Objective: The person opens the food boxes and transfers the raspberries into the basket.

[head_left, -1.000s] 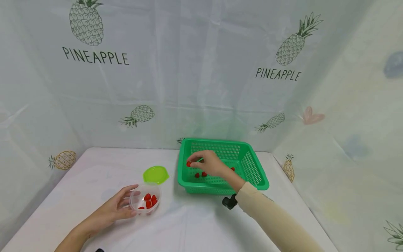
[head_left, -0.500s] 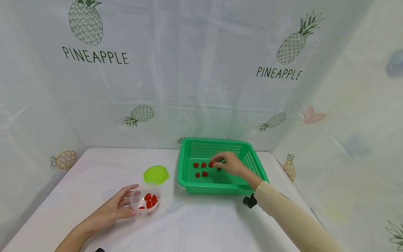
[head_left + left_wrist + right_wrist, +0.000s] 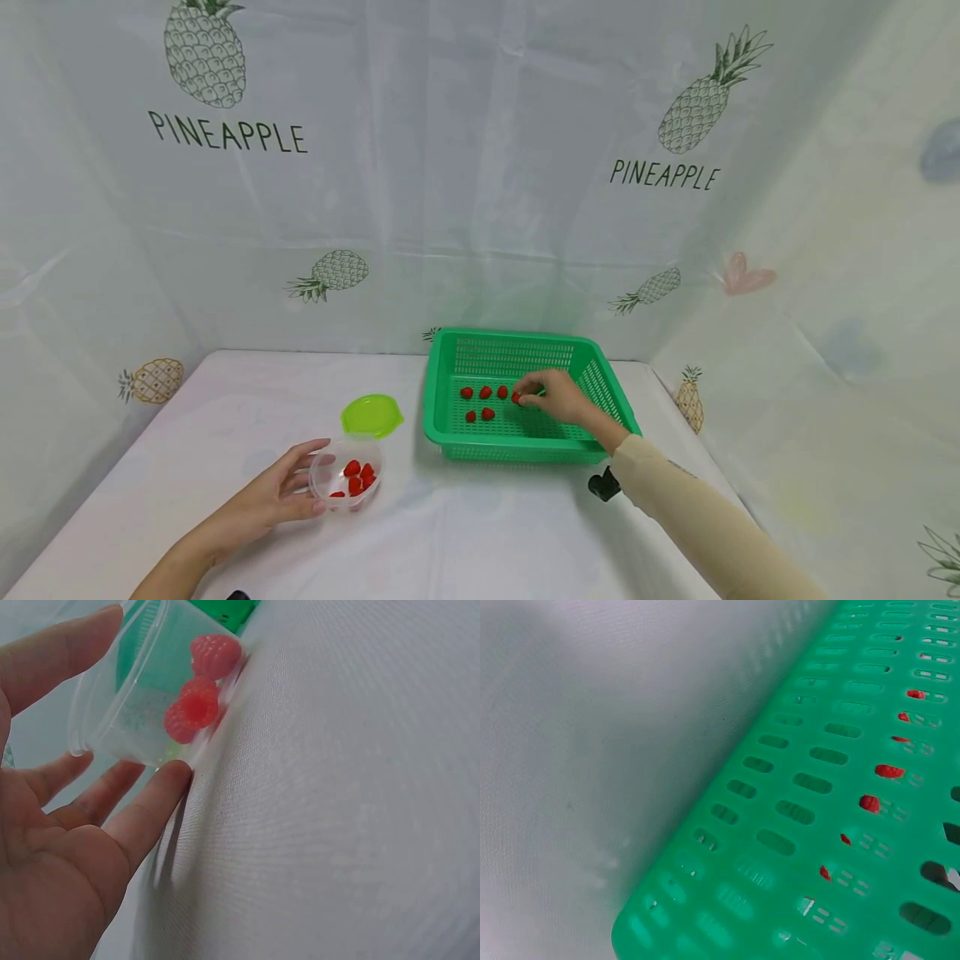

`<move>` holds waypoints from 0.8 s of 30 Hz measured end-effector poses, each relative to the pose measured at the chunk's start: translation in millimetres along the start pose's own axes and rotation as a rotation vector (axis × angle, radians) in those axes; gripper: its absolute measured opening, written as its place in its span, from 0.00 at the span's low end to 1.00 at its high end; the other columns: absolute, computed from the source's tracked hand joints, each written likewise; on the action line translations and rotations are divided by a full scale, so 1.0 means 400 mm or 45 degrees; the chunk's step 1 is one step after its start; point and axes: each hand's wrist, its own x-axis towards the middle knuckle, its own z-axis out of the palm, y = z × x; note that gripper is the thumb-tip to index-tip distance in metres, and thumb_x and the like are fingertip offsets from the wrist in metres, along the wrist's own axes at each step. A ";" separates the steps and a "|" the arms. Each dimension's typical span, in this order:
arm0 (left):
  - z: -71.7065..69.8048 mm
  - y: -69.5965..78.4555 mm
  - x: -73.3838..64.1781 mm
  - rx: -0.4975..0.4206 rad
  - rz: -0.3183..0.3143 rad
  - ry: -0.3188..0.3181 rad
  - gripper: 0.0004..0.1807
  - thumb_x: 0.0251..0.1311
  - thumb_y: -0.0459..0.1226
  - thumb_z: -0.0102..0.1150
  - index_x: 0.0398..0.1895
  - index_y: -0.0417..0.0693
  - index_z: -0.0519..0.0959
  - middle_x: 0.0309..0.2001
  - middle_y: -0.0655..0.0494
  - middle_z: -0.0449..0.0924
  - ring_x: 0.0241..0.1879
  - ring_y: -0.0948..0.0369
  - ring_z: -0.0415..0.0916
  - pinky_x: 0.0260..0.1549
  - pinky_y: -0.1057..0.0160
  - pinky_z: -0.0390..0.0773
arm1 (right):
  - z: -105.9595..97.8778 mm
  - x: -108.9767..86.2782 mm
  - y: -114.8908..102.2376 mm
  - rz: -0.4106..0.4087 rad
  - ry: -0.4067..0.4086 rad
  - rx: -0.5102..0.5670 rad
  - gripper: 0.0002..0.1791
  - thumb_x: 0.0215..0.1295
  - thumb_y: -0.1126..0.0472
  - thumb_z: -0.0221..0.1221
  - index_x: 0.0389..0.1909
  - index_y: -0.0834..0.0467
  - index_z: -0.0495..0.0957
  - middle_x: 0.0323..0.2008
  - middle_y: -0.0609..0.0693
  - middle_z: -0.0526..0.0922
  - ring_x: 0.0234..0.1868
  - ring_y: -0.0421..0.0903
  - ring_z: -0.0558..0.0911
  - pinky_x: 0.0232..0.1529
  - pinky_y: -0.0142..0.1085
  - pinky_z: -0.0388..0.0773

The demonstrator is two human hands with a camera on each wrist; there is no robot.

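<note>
My left hand [image 3: 281, 496] holds a round clear plastic tub [image 3: 318, 475] on the table, thumb on the near side and fingers on the far side. Several red raspberries [image 3: 355, 484] lie in it; the left wrist view shows some raspberries [image 3: 199, 709] through the wall. My right hand [image 3: 558, 398] reaches into a green slotted basket [image 3: 525, 446] and pinches a raspberry [image 3: 517, 398] low over its floor. To the left of that berry, further raspberries [image 3: 485, 392] sit in two short rows. The right wrist view shows the basket's side [image 3: 780, 817], with red showing through slots.
A lime-green lid [image 3: 372, 416] lies on the white-covered table [image 3: 450, 533] behind the tub, left of the basket. A patterned white curtain [image 3: 480, 208] hangs behind the table. A black wrist device [image 3: 603, 484] sits under the right forearm.
My right hand has moved from the basket's left side to the right, past a raspberry now in the back row, and onto another one. The left hand and tub stay put.
</note>
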 end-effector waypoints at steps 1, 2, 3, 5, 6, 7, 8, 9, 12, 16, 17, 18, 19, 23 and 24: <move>0.000 -0.001 0.000 0.000 -0.008 0.002 0.50 0.67 0.38 0.72 0.85 0.58 0.52 0.81 0.41 0.56 0.77 0.39 0.62 0.56 0.72 0.77 | 0.002 0.002 0.002 -0.002 0.000 -0.002 0.11 0.72 0.65 0.67 0.53 0.61 0.87 0.42 0.49 0.91 0.43 0.47 0.88 0.43 0.41 0.85; 0.000 -0.001 0.001 0.001 -0.018 0.006 0.50 0.67 0.39 0.72 0.85 0.59 0.52 0.81 0.42 0.56 0.77 0.40 0.62 0.56 0.72 0.76 | 0.003 0.003 0.003 0.005 -0.004 -0.001 0.11 0.72 0.65 0.67 0.53 0.61 0.87 0.41 0.49 0.91 0.44 0.46 0.88 0.43 0.41 0.85; 0.000 -0.001 0.001 0.004 -0.020 0.006 0.50 0.67 0.39 0.72 0.85 0.59 0.52 0.81 0.42 0.56 0.77 0.40 0.62 0.56 0.72 0.76 | 0.005 0.005 0.005 0.007 -0.005 0.001 0.11 0.72 0.65 0.67 0.53 0.61 0.87 0.42 0.50 0.91 0.44 0.47 0.88 0.43 0.41 0.85; 0.000 -0.001 0.002 0.007 -0.015 0.002 0.50 0.67 0.39 0.72 0.85 0.58 0.51 0.81 0.41 0.56 0.77 0.39 0.62 0.56 0.72 0.77 | 0.008 0.008 0.008 0.027 -0.012 0.009 0.12 0.72 0.65 0.67 0.53 0.62 0.87 0.42 0.50 0.91 0.44 0.47 0.88 0.44 0.41 0.85; 0.000 0.000 0.003 0.007 -0.013 0.001 0.50 0.67 0.39 0.72 0.85 0.58 0.51 0.81 0.40 0.55 0.77 0.39 0.62 0.56 0.72 0.77 | 0.009 0.010 0.009 0.041 -0.015 0.015 0.12 0.72 0.65 0.67 0.53 0.62 0.87 0.42 0.49 0.91 0.45 0.47 0.88 0.44 0.41 0.85; 0.000 0.001 0.003 0.007 -0.011 -0.001 0.50 0.67 0.39 0.71 0.85 0.57 0.51 0.81 0.40 0.55 0.77 0.38 0.62 0.55 0.73 0.77 | 0.011 0.011 0.010 0.051 -0.016 0.018 0.12 0.72 0.64 0.67 0.53 0.62 0.87 0.42 0.49 0.91 0.45 0.47 0.88 0.45 0.42 0.85; -0.001 0.002 0.004 0.007 -0.009 -0.002 0.50 0.68 0.40 0.71 0.85 0.57 0.50 0.81 0.39 0.55 0.77 0.38 0.62 0.55 0.72 0.77 | 0.013 0.013 0.011 0.064 -0.018 0.022 0.12 0.72 0.64 0.68 0.53 0.61 0.87 0.43 0.49 0.90 0.46 0.47 0.88 0.45 0.42 0.85; -0.001 0.003 0.004 0.004 -0.005 -0.005 0.50 0.68 0.40 0.71 0.86 0.56 0.50 0.82 0.38 0.54 0.77 0.38 0.61 0.55 0.72 0.77 | 0.015 0.014 0.012 0.061 -0.017 0.021 0.11 0.71 0.64 0.68 0.52 0.61 0.87 0.43 0.49 0.90 0.46 0.47 0.88 0.46 0.42 0.85; -0.001 0.005 0.005 -0.004 -0.014 -0.002 0.51 0.68 0.40 0.71 0.86 0.57 0.50 0.82 0.39 0.55 0.77 0.38 0.62 0.54 0.73 0.77 | 0.020 0.018 0.016 0.073 -0.024 0.023 0.10 0.71 0.64 0.68 0.51 0.59 0.88 0.43 0.48 0.90 0.46 0.47 0.88 0.47 0.43 0.85; -0.001 0.003 0.006 -0.006 -0.007 -0.003 0.51 0.68 0.39 0.71 0.86 0.56 0.49 0.81 0.39 0.55 0.77 0.39 0.62 0.55 0.72 0.77 | 0.028 0.025 0.018 0.086 -0.047 0.017 0.10 0.71 0.64 0.68 0.51 0.59 0.88 0.43 0.48 0.90 0.45 0.46 0.87 0.46 0.42 0.85; -0.002 0.003 0.005 -0.006 -0.004 -0.004 0.51 0.68 0.39 0.71 0.86 0.56 0.49 0.81 0.39 0.55 0.77 0.39 0.62 0.55 0.72 0.77 | 0.030 0.028 0.018 0.093 -0.057 0.017 0.10 0.71 0.64 0.68 0.51 0.59 0.88 0.43 0.48 0.90 0.45 0.45 0.87 0.46 0.41 0.85; -0.002 0.002 0.005 -0.006 -0.001 -0.004 0.51 0.68 0.39 0.71 0.86 0.56 0.49 0.81 0.39 0.55 0.77 0.39 0.62 0.55 0.72 0.77 | 0.031 0.030 0.018 0.094 -0.065 0.014 0.10 0.71 0.65 0.68 0.51 0.59 0.88 0.43 0.48 0.90 0.45 0.45 0.87 0.46 0.41 0.85; -0.002 0.002 0.005 -0.007 0.002 -0.005 0.51 0.68 0.39 0.71 0.86 0.56 0.49 0.81 0.39 0.55 0.77 0.38 0.62 0.55 0.72 0.77 | 0.033 0.031 0.019 0.095 -0.073 0.010 0.10 0.71 0.65 0.68 0.51 0.60 0.88 0.42 0.48 0.90 0.44 0.45 0.87 0.45 0.41 0.85; -0.001 0.001 0.003 -0.008 0.009 -0.007 0.50 0.68 0.39 0.71 0.86 0.56 0.49 0.81 0.39 0.55 0.77 0.38 0.62 0.55 0.72 0.77 | 0.038 0.038 0.021 0.111 -0.103 0.016 0.09 0.71 0.66 0.68 0.50 0.60 0.88 0.43 0.50 0.90 0.43 0.45 0.87 0.45 0.40 0.85; -0.001 0.001 0.003 -0.011 0.008 -0.007 0.50 0.68 0.39 0.71 0.86 0.56 0.49 0.81 0.39 0.55 0.77 0.38 0.62 0.55 0.72 0.77 | 0.040 0.039 0.022 0.114 -0.108 0.012 0.09 0.71 0.66 0.68 0.49 0.61 0.88 0.43 0.51 0.90 0.43 0.45 0.87 0.45 0.40 0.85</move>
